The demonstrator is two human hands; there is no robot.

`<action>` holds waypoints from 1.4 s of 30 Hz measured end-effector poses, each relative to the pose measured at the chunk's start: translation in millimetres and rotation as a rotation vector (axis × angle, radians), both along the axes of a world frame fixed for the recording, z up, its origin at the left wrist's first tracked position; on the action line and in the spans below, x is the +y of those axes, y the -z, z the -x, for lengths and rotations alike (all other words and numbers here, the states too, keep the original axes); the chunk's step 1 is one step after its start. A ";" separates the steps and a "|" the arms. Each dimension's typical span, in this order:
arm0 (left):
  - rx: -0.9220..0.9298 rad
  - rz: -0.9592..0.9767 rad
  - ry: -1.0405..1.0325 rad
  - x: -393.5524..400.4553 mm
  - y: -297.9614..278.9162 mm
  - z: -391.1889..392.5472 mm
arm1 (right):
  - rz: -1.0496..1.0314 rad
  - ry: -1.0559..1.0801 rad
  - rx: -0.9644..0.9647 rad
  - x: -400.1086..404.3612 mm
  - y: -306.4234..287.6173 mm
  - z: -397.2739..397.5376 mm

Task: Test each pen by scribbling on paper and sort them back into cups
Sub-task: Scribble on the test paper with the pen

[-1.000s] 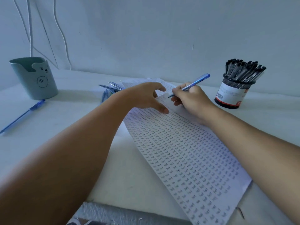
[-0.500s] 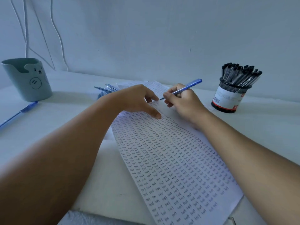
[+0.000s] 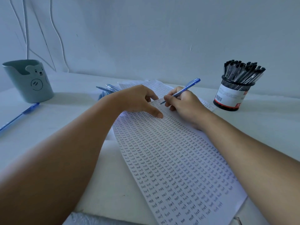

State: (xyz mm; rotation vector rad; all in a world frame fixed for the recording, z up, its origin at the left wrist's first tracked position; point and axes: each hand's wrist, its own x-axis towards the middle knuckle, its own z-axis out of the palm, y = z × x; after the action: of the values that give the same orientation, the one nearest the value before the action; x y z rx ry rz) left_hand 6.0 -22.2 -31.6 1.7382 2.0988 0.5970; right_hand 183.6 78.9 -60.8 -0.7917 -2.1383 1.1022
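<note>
A long sheet of paper [image 3: 175,159] covered in rows of small written marks lies on the white table. My right hand [image 3: 185,104] grips a blue pen [image 3: 186,88] with its tip on the paper near the sheet's far end. My left hand [image 3: 139,101] rests on the paper beside it, thumb stretched flat, holding the sheet down. A green cup with a bear face [image 3: 30,82] stands at the far left. A black mesh cup [image 3: 230,95] full of dark pens stands at the far right.
Several blue pens [image 3: 107,88] lie in a pile behind my left hand. One blue pen [image 3: 17,116] lies on the table in front of the green cup. White cables hang on the wall at the back left. The table's front edge runs along the bottom.
The pen tip stays on the paper and shifts slightly as my right hand writes. My left hand keeps its place on the sheet. The view has drifted a little.
</note>
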 end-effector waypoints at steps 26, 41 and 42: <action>0.028 0.031 -0.015 0.8 -1.5 -0.5 | -0.005 0.001 -0.023 -1.4 -1.2 -1.3; -0.006 0.028 -0.037 1.6 1.2 2.5 | 0.143 -0.036 0.121 6.0 2.8 -1.3; -0.004 0.030 -0.039 1.3 1.1 2.4 | 0.134 -0.034 0.114 5.5 2.9 -1.0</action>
State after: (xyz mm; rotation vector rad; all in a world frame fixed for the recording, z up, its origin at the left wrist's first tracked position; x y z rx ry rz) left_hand 3.6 -20.9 -32.7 1.6830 2.1323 0.5763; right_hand 184.6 84.4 -63.8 -0.7363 -2.0058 1.2886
